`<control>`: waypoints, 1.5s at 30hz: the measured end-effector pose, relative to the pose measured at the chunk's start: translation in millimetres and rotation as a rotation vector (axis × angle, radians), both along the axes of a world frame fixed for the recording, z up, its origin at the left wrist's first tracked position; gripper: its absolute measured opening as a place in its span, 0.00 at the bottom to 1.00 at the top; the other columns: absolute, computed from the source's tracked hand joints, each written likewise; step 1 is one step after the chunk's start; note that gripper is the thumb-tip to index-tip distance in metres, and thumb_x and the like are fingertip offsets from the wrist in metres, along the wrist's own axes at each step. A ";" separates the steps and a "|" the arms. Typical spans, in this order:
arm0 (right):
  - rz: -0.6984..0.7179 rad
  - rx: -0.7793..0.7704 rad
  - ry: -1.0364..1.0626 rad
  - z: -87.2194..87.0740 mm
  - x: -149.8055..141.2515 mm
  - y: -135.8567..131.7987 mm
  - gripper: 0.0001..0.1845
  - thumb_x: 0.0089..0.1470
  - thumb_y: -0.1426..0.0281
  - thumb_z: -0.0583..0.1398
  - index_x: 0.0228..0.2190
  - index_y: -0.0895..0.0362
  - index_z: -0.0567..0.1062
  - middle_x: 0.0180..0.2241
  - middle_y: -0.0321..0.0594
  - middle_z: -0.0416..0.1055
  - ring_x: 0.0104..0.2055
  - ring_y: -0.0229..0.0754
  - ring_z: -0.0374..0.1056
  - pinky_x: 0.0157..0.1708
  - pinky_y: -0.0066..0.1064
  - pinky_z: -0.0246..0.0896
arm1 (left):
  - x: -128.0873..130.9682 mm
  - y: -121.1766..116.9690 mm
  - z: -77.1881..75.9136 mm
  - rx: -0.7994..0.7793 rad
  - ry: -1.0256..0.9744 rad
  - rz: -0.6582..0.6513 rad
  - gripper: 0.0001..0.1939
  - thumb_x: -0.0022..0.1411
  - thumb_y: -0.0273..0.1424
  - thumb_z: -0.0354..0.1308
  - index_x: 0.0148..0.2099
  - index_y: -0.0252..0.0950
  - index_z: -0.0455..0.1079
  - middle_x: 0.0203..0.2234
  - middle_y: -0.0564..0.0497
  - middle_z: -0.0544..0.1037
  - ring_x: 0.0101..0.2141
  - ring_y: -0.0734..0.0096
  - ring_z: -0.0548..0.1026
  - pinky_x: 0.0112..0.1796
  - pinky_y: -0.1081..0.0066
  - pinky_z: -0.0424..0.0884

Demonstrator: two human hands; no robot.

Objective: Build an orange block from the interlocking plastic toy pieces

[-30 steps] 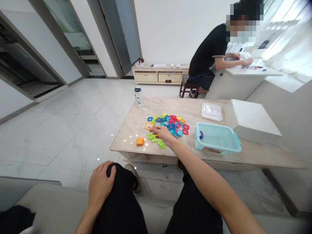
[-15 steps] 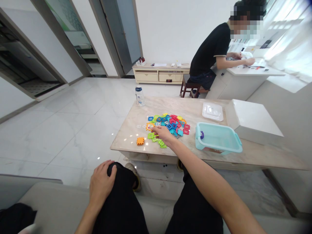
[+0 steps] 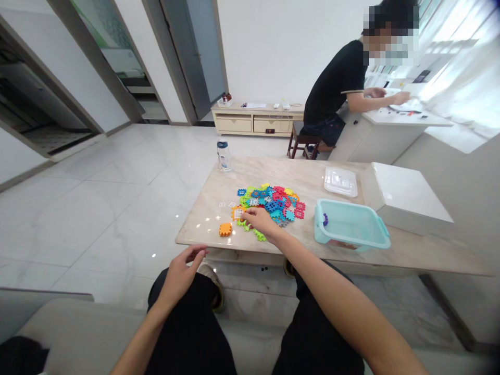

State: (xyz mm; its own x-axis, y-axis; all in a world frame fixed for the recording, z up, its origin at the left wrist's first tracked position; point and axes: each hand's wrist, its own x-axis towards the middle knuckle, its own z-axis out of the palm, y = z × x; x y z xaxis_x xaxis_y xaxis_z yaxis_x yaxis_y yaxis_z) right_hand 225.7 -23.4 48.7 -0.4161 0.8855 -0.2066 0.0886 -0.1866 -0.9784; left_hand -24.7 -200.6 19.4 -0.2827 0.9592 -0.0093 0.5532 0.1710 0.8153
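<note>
Marble floor point(image 3: 113, 224) is stretching away from the left side of the stone-topped coffee table point(image 3: 207, 234), and we are sitting on a grey sofa point(image 3: 74, 317) in front of that table, with a row of doorways point(image 3: 172, 57) running along the far left. Our left hand point(image 3: 182, 276) is hovering just short of the table's near edge, above our thigh, its fingers half open and holding nothing. Toward the table's left end, a water bottle point(image 3: 224, 155) is standing upright near the far edge. Nearer to us, a loose orange tile point(image 3: 225, 229) is lying on its own, just left of our right hand point(image 3: 261, 221). That hand is reaching over the left edge of a heap of interlocking plastic tiles point(image 3: 279, 205) in orange, green, blue, red and teal, lying at the table's middle. Its fingers are curling down, their tips on an orange tile with a white window point(image 3: 237, 213); we cannot tell whether they are gripping it. Right of the heap, a teal plastic bin point(image 3: 351, 226) is sitting near the table's near edge with a purple tile point(image 3: 325, 220) inside, a clear plastic lid point(image 3: 340, 182) is lying behind it, and a white box point(image 3: 404, 198) is resting at the right end. Beyond the table's far right corner, a seated co-worker point(image 3: 336, 88) in a black shirt is bending over a white desk point(image 3: 406, 119).
</note>
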 end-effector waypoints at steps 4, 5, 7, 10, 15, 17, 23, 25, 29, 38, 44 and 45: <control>-0.041 0.009 0.028 5.1 5.4 4.5 0.07 0.56 0.65 0.65 0.29 0.55 0.80 0.32 0.39 0.78 0.33 0.39 0.68 0.33 0.30 0.62 | 27.0 65.5 9.8 0.067 -0.277 -0.139 0.24 0.69 0.51 0.62 0.51 0.36 0.80 0.39 0.42 0.88 0.40 0.56 0.86 0.48 0.57 0.82; -0.065 0.009 0.033 5.5 8.9 6.6 0.08 0.56 0.63 0.65 0.29 0.55 0.79 0.32 0.39 0.78 0.33 0.40 0.69 0.34 0.31 0.63 | 32.0 85.7 10.0 0.084 -0.310 -0.171 0.24 0.69 0.51 0.62 0.51 0.36 0.80 0.39 0.43 0.87 0.39 0.57 0.86 0.47 0.59 0.82; -0.118 0.006 0.025 4.5 17.6 11.9 0.11 0.54 0.59 0.67 0.28 0.54 0.78 0.31 0.38 0.77 0.33 0.40 0.68 0.33 0.31 0.63 | 38.9 128.6 7.3 0.094 -0.358 -0.258 0.21 0.69 0.49 0.61 0.49 0.37 0.80 0.38 0.44 0.87 0.37 0.60 0.85 0.42 0.62 0.81; -0.176 0.004 -0.026 1.3 29.9 21.1 0.16 0.52 0.55 0.69 0.29 0.54 0.78 0.31 0.39 0.77 0.32 0.40 0.68 0.33 0.32 0.63 | 43.0 186.4 -4.8 0.113 -0.365 -0.378 0.17 0.68 0.45 0.61 0.44 0.37 0.81 0.37 0.45 0.87 0.35 0.62 0.83 0.40 0.64 0.79; -0.140 0.039 -0.146 -0.5 20.6 35.6 0.21 0.53 0.50 0.71 0.33 0.55 0.80 0.32 0.39 0.78 0.31 0.39 0.66 0.31 0.32 0.61 | 33.0 211.2 -31.8 0.046 -0.506 -0.327 0.20 0.68 0.48 0.60 0.45 0.36 0.80 0.37 0.43 0.86 0.35 0.62 0.82 0.38 0.64 0.76; -0.089 0.063 -0.185 -2.2 5.5 39.1 0.22 0.53 0.48 0.71 0.32 0.55 0.81 0.29 0.37 0.76 0.29 0.38 0.64 0.30 0.32 0.59 | 23.5 199.4 -36.9 -0.058 -0.648 -0.346 0.25 0.70 0.53 0.58 0.48 0.35 0.80 0.40 0.41 0.86 0.35 0.62 0.82 0.37 0.65 0.75; -0.016 0.117 -0.285 -13.0 -35.9 36.9 0.22 0.56 0.48 0.70 0.34 0.54 0.84 0.30 0.39 0.78 0.29 0.40 0.65 0.30 0.32 0.58 | 10.0 174.6 -34.3 -0.066 -0.753 -0.308 0.29 0.66 0.58 0.62 0.45 0.35 0.80 0.38 0.42 0.85 0.35 0.62 0.81 0.37 0.66 0.74; 0.054 0.135 -0.308 -16.3 -44.0 36.5 0.22 0.58 0.48 0.68 0.35 0.55 0.84 0.32 0.41 0.80 0.30 0.40 0.67 0.30 0.33 0.59 | 11.3 175.4 -30.8 -0.005 -0.778 -0.327 0.28 0.64 0.58 0.65 0.44 0.35 0.81 0.36 0.44 0.85 0.37 0.61 0.81 0.37 0.66 0.73; 0.122 0.266 -0.357 -23.4 -53.5 38.9 0.21 0.63 0.52 0.67 0.47 0.57 0.82 0.37 0.43 0.83 0.35 0.44 0.74 0.37 0.35 0.69 | 4.6 178.2 -30.8 0.049 -0.792 -0.228 0.26 0.58 0.55 0.72 0.42 0.35 0.80 0.34 0.46 0.84 0.35 0.63 0.80 0.36 0.68 0.71; 0.321 0.966 -0.793 -25.3 -38.4 23.7 0.34 0.61 0.67 0.73 0.65 0.54 0.73 0.62 0.53 0.75 0.65 0.59 0.69 0.67 0.56 0.65 | -0.6 193.7 -48.0 -0.042 -0.620 -0.242 0.25 0.51 0.52 0.76 0.38 0.34 0.80 0.32 0.45 0.85 0.34 0.61 0.81 0.38 0.66 0.74; 0.274 1.028 -0.845 -19.3 -38.5 19.9 0.32 0.62 0.68 0.73 0.64 0.57 0.73 0.62 0.55 0.75 0.64 0.59 0.69 0.64 0.53 0.66 | 14.0 202.2 -51.9 -0.044 -0.577 -0.326 0.22 0.54 0.48 0.73 0.39 0.34 0.82 0.31 0.47 0.84 0.32 0.62 0.79 0.36 0.68 0.73; 0.272 1.027 -0.846 -19.0 -38.9 20.2 0.30 0.63 0.66 0.72 0.62 0.57 0.74 0.60 0.54 0.76 0.63 0.58 0.70 0.64 0.52 0.66 | 16.0 202.8 -52.5 -0.045 -0.568 -0.352 0.21 0.54 0.48 0.72 0.38 0.34 0.82 0.30 0.47 0.83 0.32 0.62 0.79 0.35 0.68 0.72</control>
State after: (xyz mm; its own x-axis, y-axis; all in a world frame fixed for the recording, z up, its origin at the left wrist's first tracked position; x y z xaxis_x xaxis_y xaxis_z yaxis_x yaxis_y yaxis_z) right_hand 186.8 -3.1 29.7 -0.6770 0.7042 0.2139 0.6434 0.7074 -0.2928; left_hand -8.8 2.2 -33.1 0.1074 0.9885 -0.1065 0.0686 0.0995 0.9927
